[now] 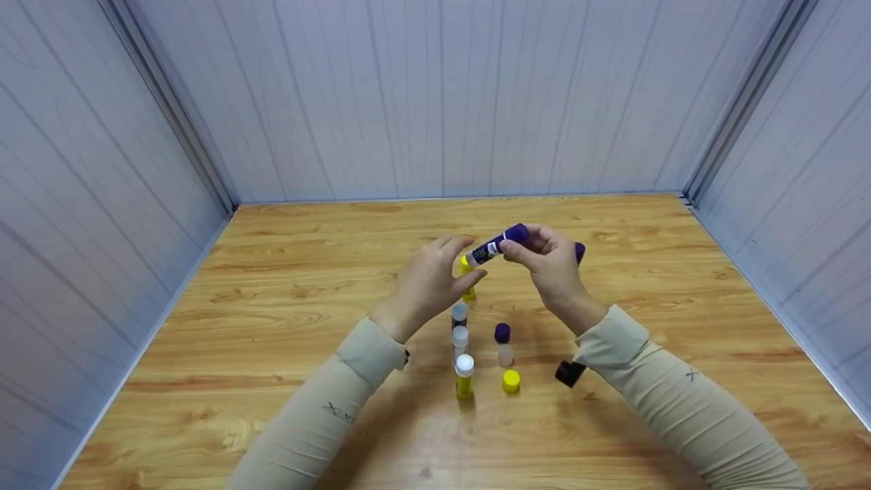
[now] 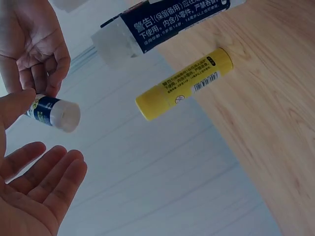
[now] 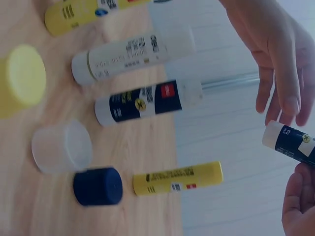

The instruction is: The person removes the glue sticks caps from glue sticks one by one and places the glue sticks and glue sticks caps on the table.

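A dark blue glue stick (image 1: 487, 251) with a purple cap slants above the table in my right hand (image 1: 554, 267), gripped between thumb and fingers. Its whitish end points down and left toward my left hand (image 1: 425, 280). That hand's thumb and fingers are spread on either side of this end, and the left wrist view shows a gap between them and the stick. Behind the held stick a yellow glue stick (image 2: 184, 83) stands upright. Closer in, the same row has a dark blue glue stick (image 3: 147, 102), a white glue stick (image 3: 133, 55) and another yellow glue stick (image 1: 464, 388).
Right of the row, a dark blue cap (image 1: 502, 333), a translucent cap (image 1: 505, 355) and a yellow cap (image 1: 511, 382) rest on the wooden table (image 1: 306, 286). A black object (image 1: 570, 373) lies near my right sleeve. Beyond my right hand, a purple-topped item (image 1: 579, 252) is partly hidden.
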Motion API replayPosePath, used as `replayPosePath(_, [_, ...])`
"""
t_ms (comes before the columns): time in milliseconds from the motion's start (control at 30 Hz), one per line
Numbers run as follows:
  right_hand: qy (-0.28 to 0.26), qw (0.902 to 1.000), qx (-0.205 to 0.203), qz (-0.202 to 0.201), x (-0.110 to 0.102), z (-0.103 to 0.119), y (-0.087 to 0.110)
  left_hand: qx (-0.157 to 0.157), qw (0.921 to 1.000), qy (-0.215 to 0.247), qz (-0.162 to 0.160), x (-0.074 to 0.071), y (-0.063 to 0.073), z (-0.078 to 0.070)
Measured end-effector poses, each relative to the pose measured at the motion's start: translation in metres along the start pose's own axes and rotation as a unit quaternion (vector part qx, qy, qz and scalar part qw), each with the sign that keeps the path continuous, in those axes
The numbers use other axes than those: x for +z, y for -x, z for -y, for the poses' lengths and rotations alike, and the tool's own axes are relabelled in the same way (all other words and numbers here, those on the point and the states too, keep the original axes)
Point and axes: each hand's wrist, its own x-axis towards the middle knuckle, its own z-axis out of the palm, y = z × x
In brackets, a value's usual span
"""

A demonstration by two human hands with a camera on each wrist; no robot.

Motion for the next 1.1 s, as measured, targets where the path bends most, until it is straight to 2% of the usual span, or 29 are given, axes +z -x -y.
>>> replayPosePath(200, [-0.048, 0.9980, 0.041, -0.003, 0.005, -0.006, 0.009, 0.016, 0.9994, -0.031, -0.004, 0.009, 0.000, -0.006])
replayPosePath(333, [-0.063, 0.9965, 0.054, -0.003, 0.008, -0.009, 0.013, 0.035, 0.9981, -0.049, -0.017, 0.014, 0.000, -0.006])
replayPosePath(567, [-0.066, 0.9958, 0.064, 0.005, 0.010, -0.011, 0.017, 0.048, 0.9977, -0.042, -0.024, 0.018, 0.000, -0.005])
replayPosePath(800, [-0.071, 0.9956, 0.060, 0.011, 0.007, -0.010, 0.017, 0.045, 0.9985, -0.003, -0.031, 0.016, 0.000, -0.005])
replayPosePath(967, [-0.071, 0.9965, 0.043, 0.006, 0.005, -0.006, 0.017, 0.018, 0.9987, 0.043, -0.019, 0.015, -0.001, -0.003])
replayPosePath(1100, [-0.077, 0.9962, 0.040, 0.010, 0.003, -0.004, 0.018, -0.002, 0.9957, 0.092, -0.003, 0.013, -0.002, -0.002])
